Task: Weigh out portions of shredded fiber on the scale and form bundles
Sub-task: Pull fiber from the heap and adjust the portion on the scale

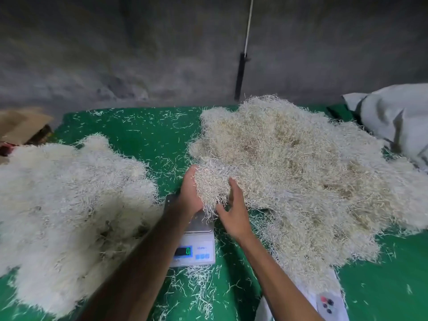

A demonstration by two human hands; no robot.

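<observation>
A large heap of pale shredded fiber (301, 172) covers the right half of the green table. At its near-left edge, my left hand (190, 193) and my right hand (235, 213) cup a clump of fiber (212, 181) between them, palms facing each other, fingers fairly straight. The clump hangs just above the steel platform of a small white digital scale (196, 246). Its green display reads 0. My left forearm hides part of the scale's left side. A second, whiter heap of fiber (69, 205) lies on the left.
The green table surface (148, 133) is strewn with loose strands. A grey-white sack (393, 121) lies at the back right. Brown cardboard (20, 126) sits at the far left. A grey wall stands behind, with a white cord hanging. A small white device with buttons (327, 304) lies near the front edge.
</observation>
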